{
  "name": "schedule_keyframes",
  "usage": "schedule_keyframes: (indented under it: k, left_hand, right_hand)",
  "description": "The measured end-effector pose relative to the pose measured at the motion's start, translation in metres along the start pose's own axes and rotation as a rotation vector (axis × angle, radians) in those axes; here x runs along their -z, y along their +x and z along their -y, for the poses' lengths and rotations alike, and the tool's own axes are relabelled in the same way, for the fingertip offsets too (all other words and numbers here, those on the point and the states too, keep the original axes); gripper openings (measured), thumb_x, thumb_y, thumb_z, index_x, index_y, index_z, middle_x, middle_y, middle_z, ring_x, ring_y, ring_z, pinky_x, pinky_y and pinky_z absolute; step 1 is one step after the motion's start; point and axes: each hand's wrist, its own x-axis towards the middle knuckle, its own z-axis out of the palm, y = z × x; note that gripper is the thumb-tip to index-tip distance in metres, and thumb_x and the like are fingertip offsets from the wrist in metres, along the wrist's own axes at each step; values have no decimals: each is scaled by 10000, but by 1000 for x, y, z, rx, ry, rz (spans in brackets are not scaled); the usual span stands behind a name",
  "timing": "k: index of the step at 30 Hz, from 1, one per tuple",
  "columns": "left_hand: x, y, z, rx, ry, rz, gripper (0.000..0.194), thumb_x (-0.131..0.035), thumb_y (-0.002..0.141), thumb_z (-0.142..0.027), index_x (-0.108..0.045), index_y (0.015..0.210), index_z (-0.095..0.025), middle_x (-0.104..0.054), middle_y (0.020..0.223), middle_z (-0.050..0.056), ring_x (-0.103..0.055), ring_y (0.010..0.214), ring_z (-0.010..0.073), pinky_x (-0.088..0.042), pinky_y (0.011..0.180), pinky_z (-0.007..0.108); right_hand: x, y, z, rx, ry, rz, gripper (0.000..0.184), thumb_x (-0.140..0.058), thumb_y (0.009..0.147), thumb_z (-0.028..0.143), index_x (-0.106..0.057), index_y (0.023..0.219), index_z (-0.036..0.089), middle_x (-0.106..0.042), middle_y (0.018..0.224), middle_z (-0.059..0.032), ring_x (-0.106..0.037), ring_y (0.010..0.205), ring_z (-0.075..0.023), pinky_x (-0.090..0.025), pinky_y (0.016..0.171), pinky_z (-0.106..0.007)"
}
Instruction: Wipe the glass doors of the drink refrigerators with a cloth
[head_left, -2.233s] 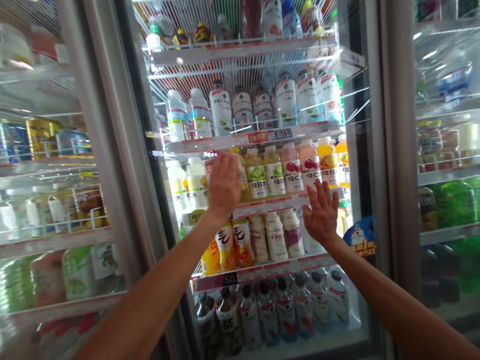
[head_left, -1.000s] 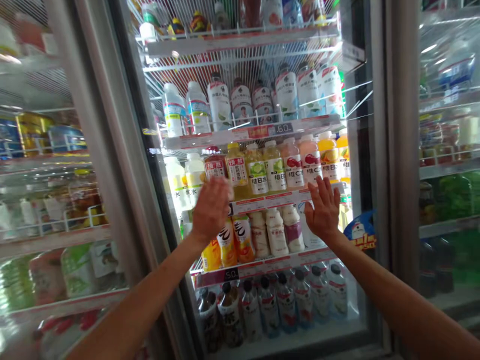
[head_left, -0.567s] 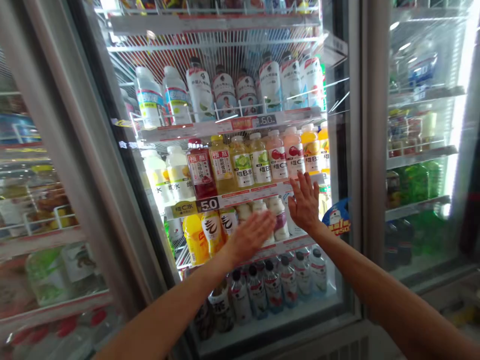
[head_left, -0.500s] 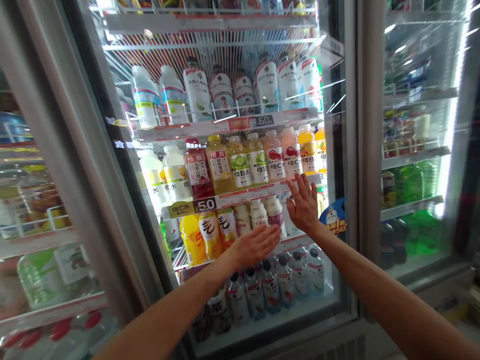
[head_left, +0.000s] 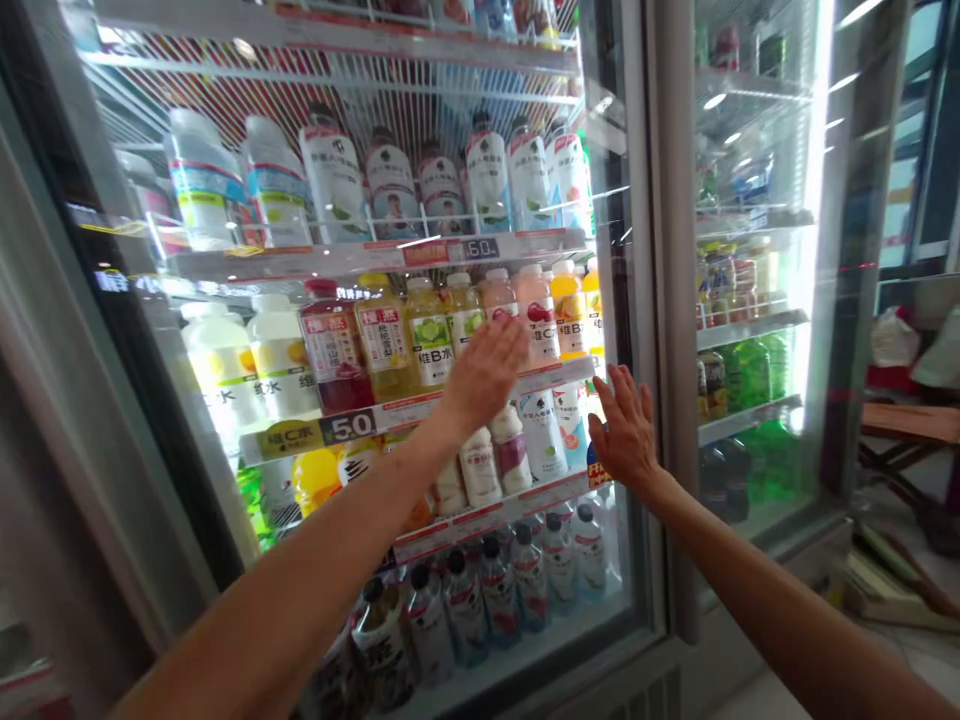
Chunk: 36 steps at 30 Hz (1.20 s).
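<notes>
My left hand is raised with its fingers stretched out and close together, holding nothing. It covers part of the pink-capped drink bottles and sits beside a green-labelled bottle. To the right, my right hand has its fingers spread and is empty, near the right edge of the glass cooler door. A clear bottle with a white label stands behind the gap between the hands. Whether either hand touches the glass I cannot tell.
Shelves hold a red bottle, white-topped bottles and several dark-capped bottles at the bottom. A metal upright separates a second cooler with green bottles. A brown folding stool stands at far right.
The view has swung to the right. My left hand has risen from the lower drinks row to the row above. My right hand is now closer to the door's right edge.
</notes>
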Motion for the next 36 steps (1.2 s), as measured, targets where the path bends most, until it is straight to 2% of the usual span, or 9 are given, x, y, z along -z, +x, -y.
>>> schedule_keyframes:
  k: [2, 7, 12, 14, 21, 23, 27, 33, 36]
  left_hand:
    - [-8, 14, -7, 52, -3, -34, 422, -321, 896, -159, -393, 1301, -64, -408, 1385, 141, -307, 1323, 247, -287, 1094, 418]
    - [-30, 26, -43, -361, -97, 65, 384, -307, 908, -163, -459, 1259, -130, -462, 1358, 62, -376, 1286, 192, -315, 1082, 341]
    - [-34, 71, -38, 55, -76, -11, 440, -290, 890, -123, -371, 1318, -57, -370, 1410, 145, -276, 1338, 243, -266, 1104, 422]
    - [-40, 72, -52, -3, -112, 7, 436, -307, 884, -121, -390, 1308, -65, -387, 1401, 139, -292, 1332, 238, -273, 1102, 414]
    - [-63, -23, -137, -580, -263, 115, 347, -350, 889, -171, -532, 1181, -122, -538, 1285, 58, -450, 1231, 157, -326, 1068, 295]
    - [-54, -32, -125, -535, -241, 76, 357, -339, 890, -157, -517, 1197, -114, -534, 1290, 58, -439, 1240, 154, -331, 1065, 289]
    - [-34, -43, -89, -151, -116, 7, 408, -365, 873, -126, -432, 1274, -88, -423, 1380, 104, -345, 1304, 215, -311, 1083, 376]
    - [-18, -137, -103, -496, -212, 74, 326, -383, 886, -171, -533, 1175, -160, -511, 1314, 32, -449, 1229, 135, -353, 1052, 288]
    - [-6, -160, -85, -395, -177, 113, 377, -402, 873, -154, -476, 1243, -159, -448, 1369, 46, -386, 1280, 156, -312, 1084, 329]
  right_hand:
    - [3, -3, -7, 1, -10, 8, 620, -409, 863, 232, -160, 1430, 253, -239, 1490, -88, -214, 1369, -240, -202, 1086, -494]
    - [10, -10, -28, -45, -55, 32, 630, -420, 856, 237, -165, 1432, 239, -267, 1477, -107, -238, 1360, -253, -213, 1076, -511]
    - [15, -13, -46, -108, -96, 25, 622, -430, 849, 240, -197, 1425, 232, -270, 1474, -116, -250, 1356, -253, -222, 1075, -499]
    - [16, -14, -51, -113, -104, 23, 620, -432, 847, 244, -204, 1424, 231, -279, 1471, -117, -262, 1352, -252, -227, 1074, -494]
    - [30, -17, -60, -168, -122, -20, 589, -428, 845, 227, -258, 1408, 214, -309, 1453, -137, -294, 1337, -263, -243, 1063, -500]
    - [33, -21, -52, -136, -98, 5, 602, -436, 843, 230, -243, 1413, 224, -290, 1464, -128, -283, 1342, -259, -238, 1068, -498]
    - [26, -46, -17, -70, -4, 97, 611, -410, 853, 227, -194, 1424, 245, -272, 1476, -103, -257, 1354, -244, -217, 1078, -504]
    - [16, -79, 40, -39, 91, 170, 622, -419, 850, 202, -185, 1426, 233, -270, 1476, -105, -233, 1362, -251, -226, 1077, -507]
    - [18, -83, 62, 2, 139, 185, 646, -429, 840, 186, -170, 1429, 243, -260, 1480, -97, -233, 1363, -247, -240, 1076, -500]
